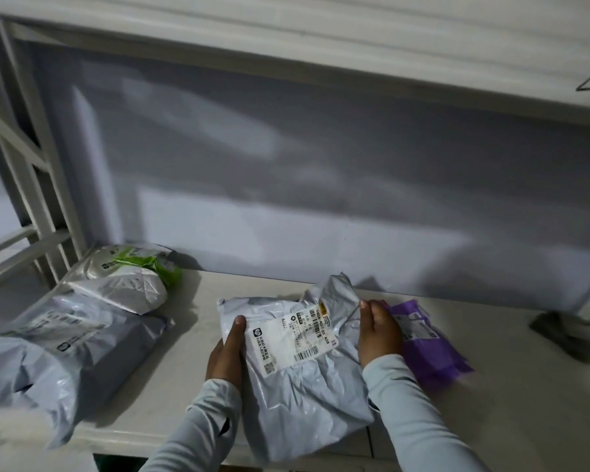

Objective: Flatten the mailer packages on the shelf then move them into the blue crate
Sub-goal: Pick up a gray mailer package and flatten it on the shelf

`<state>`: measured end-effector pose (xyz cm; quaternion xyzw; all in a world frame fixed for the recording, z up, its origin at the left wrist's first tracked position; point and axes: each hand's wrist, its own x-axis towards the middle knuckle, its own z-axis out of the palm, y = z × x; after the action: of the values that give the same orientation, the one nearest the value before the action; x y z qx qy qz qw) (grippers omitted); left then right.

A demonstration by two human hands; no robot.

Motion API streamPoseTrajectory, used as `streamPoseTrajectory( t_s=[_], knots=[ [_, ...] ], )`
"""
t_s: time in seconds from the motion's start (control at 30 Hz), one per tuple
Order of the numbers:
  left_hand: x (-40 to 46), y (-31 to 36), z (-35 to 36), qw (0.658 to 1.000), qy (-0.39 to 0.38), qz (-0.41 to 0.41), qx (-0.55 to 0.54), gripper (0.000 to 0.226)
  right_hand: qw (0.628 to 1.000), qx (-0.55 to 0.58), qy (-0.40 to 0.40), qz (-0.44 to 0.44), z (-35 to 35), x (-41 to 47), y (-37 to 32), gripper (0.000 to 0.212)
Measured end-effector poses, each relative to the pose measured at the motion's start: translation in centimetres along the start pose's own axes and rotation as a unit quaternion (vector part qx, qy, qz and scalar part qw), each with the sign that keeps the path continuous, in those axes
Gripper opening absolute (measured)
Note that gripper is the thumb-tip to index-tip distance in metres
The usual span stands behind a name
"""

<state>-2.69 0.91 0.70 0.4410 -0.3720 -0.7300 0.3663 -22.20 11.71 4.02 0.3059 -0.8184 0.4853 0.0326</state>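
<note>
Nearest to the camera, two pale grey sleeves come up from the bottom of the view toward the front edge of the white shelf (191, 301). Between them lies a crumpled grey plastic mailer package with a white printed label (297, 366); its lower end hangs over the front edge of the shelf, and its upper end is folded and stands up a little.

The left hand (226, 352) holds the left side of this mailer. Its thumb lies on top of the plastic, just beside the label, and the other fingers go under the edge, so they grasp the package. The right hand (378, 332) holds the right side of the same mailer; the thumb presses on the wrinkled plastic near the folded top, and the fingers curl around the edge.

Just behind the right hand, touching the grey mailer, lies a purple plastic mailer package (433, 349) with a label that is too blurred to read.

At the left end of the shelf lies a large grey mailer package (65, 338), partly over the front edge. A white rounded mailer package with green print (123, 281) rests on its far part, near the back left corner.

Near the right end of the shelf there is a dark grey thing (566, 335); I cannot tell what it is.
</note>
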Motion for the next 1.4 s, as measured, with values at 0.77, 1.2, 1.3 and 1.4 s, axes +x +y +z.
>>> streamPoseTrajectory(
  t_s=[0.77, 1.2, 1.3, 1.4],
  knots=[
    [-2.7, -4.3, 1.5, 0.964, 0.221, -0.135, 0.063, 0.059, 0.889, -0.322, -0.191, -0.263, 5.0, -11.4, 3.1, 0.068],
    [-1.6, -4.4, 1.0, 0.691, 0.123, 0.347, 0.622, 0.062, 0.864, -0.320, -0.239, -0.308, 3.2, -9.2, 4.6, 0.071],
    [-1.5, -5.5, 0.9, 0.561, -0.058, 0.424, 0.709, 0.039, 0.853, -0.331, -0.252, -0.315, 2.0, -8.6, 5.5, 0.076],
    [-1.4, -6.4, 0.6, 0.540, -0.156, 0.393, 0.728, 0.041, 0.845, -0.332, -0.280, -0.311, 0.7, -8.3, 6.7, 0.079]
  ],
)
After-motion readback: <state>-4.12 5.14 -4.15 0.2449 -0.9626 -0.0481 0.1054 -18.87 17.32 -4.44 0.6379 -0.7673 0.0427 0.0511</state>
